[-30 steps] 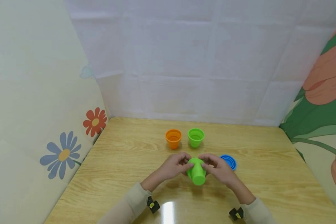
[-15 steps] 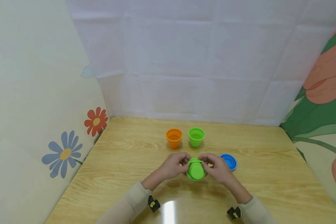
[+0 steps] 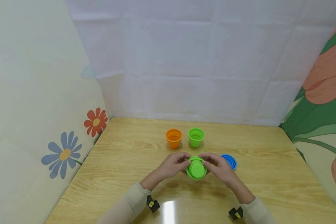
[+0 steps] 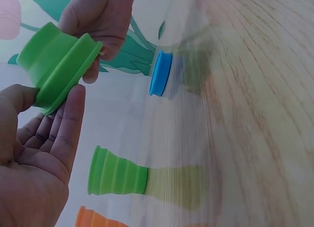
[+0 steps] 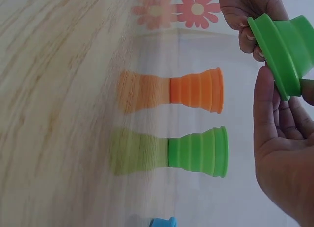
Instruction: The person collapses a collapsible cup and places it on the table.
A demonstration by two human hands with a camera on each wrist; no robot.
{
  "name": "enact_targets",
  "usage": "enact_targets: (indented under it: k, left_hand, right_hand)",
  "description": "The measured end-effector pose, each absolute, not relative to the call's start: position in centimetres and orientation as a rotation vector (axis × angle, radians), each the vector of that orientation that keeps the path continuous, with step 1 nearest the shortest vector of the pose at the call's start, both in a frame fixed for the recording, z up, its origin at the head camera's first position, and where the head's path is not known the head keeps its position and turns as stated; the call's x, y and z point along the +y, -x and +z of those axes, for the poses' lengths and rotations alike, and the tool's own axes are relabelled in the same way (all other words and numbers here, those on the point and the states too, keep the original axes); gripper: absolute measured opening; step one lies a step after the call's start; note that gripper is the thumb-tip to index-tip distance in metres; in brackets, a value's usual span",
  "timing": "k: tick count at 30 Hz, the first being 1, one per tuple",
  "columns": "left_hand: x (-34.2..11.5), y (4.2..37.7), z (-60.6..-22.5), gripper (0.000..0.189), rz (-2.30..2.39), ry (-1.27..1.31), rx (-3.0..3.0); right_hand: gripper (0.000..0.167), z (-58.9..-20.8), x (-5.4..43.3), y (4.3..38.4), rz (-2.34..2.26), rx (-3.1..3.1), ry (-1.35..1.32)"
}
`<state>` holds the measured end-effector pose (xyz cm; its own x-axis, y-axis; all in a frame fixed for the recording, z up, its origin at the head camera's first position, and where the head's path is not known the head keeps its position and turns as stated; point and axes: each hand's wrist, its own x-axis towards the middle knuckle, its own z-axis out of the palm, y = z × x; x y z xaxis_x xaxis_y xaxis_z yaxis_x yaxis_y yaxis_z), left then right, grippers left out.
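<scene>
Between both hands a green collapsible cup [image 3: 197, 169] is held above the table, its base turned toward me and partly folded into its rim. My left hand [image 3: 175, 165] pinches one side of the rim, thumb on the wall and fingers beneath, as the left wrist view shows. On the opposite side, my right hand [image 3: 219, 168] grips the rim the same way. Beyond the hands an orange collapsible cup [image 3: 173, 138] and a second green cup [image 3: 196, 137] stand upright, fully extended. A blue collapsible cup [image 3: 229, 162], folded flat, lies just beside my right hand.
The wood-grain table [image 3: 123, 161] meets a white cloth backdrop [image 3: 168, 62] at its far edge. Painted flower panels flank it, with a red flower [image 3: 95, 122] on the left. Black camera mounts [image 3: 152, 203] sit at both sleeves.
The held green cup has become shorter, its base pushed in toward the rim between the thumbs. Both hands stay at nearly the same place; the other cups have not moved.
</scene>
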<state>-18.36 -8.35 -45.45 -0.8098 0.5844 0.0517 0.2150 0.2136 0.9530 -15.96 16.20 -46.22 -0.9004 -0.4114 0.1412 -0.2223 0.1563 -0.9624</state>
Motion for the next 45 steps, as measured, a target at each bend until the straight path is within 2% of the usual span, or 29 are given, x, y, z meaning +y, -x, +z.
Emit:
enact_targets:
  k: [19, 39, 45]
  left_hand:
    - [-8.61, 18.46, -45.71, 0.028, 1.692, -0.727, 2.089]
    - [-8.28, 18.41, -45.45, 0.031, 1.716, -0.747, 2.059]
    - [-8.38, 18.28, -45.28, 0.031, 1.772, -0.718, 2.053]
  right_hand:
    - [0.037, -46.32, 16.87, 16.32, -1.909, 2.043, 0.657]
    - [0.035, -46.09, 16.74, 16.53, -1.883, 2.168, 0.635]
    - [0.039, -46.29, 16.67, 16.40, -1.928, 2.133, 0.583]
